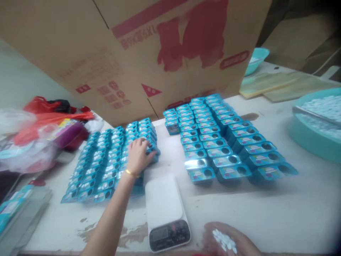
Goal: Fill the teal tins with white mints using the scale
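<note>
My left hand (139,155), with a yellow band at its wrist, is over the right side of the left group of small blue boxes (93,167). Its fingers and thumb bend round a blue box (151,148) at that group's edge; blur hides part of the grip. White tablets (108,175) lie on the tops of many boxes there. At the bottom edge, my right hand (242,238) is cupped palm up around a small heap of white tablets (224,241). Between the hands stands a white digital scale (163,202) with a dark panel; nothing sits on its plate.
A second group of blue boxes (197,144) with dark round holes stands right of centre. Behind rises a large cardboard carton (128,67). A teal basin (306,131) of white tablets is at right, a smaller bowl (259,57) behind it. Plastic bags (32,149) lie left.
</note>
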`<move>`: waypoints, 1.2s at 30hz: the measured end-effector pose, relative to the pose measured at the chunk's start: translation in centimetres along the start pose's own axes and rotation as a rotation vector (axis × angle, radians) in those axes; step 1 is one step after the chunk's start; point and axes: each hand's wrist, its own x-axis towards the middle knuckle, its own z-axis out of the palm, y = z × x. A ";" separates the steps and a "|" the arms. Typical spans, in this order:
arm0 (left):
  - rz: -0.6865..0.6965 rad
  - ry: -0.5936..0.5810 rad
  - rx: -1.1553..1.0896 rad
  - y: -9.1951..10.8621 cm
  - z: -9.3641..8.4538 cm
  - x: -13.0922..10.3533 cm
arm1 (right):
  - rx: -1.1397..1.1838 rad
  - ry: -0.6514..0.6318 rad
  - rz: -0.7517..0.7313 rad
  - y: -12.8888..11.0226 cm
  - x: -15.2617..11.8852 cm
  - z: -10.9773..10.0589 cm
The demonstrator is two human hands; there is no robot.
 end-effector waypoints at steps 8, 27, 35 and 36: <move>0.007 -0.078 0.123 -0.9 2.1 -4.2 | -0.059 0.031 -0.129 0.4 -0.7 0.3; 0.338 -0.230 -0.032 8.1 -8.6 -12.9 | -0.095 0.009 -0.117 1.4 -3.3 2.5; 0.434 -0.356 -0.473 18.6 -5.2 -18.9 | 0.044 0.035 -0.108 2.3 -2.7 2.3; 0.398 -0.370 -0.488 19.6 -4.3 -19.4 | 0.047 0.059 -0.097 2.4 -2.6 2.3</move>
